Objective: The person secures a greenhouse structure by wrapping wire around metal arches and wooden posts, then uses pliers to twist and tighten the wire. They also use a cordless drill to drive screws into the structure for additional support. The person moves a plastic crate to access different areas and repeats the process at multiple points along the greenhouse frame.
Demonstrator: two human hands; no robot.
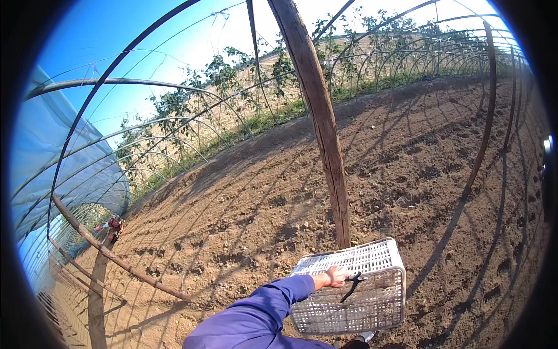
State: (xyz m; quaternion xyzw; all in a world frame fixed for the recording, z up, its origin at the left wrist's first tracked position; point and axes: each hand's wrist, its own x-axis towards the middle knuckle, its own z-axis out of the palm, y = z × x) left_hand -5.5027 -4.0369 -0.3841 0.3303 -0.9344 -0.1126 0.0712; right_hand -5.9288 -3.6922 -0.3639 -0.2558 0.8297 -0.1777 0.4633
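Observation:
My left hand (336, 277), in a purple-blue sleeve, reaches across to a white plastic lattice crate (348, 307). Its fingers are closed around a black hand tool (354, 285) with splayed arms, perhaps shears or pliers. The hand overlaps the crate's upper edge; whether it also grips the crate cannot be made out. Tipped at an angle, the crate rests at the foot of a wooden post (320, 109). Part of a shoe (366, 336) shows beneath the crate. My right hand is out of view.
Tilled brown soil (244, 209) spreads around, pitted with small holes. Bare greenhouse hoops (484, 131) arch on both sides. Plastic sheeting (65, 144) hangs at the left. A red machine (114, 224) stands at the far left, near a slanting wooden pole (117, 259). Climbing plants (222, 70) line the far side.

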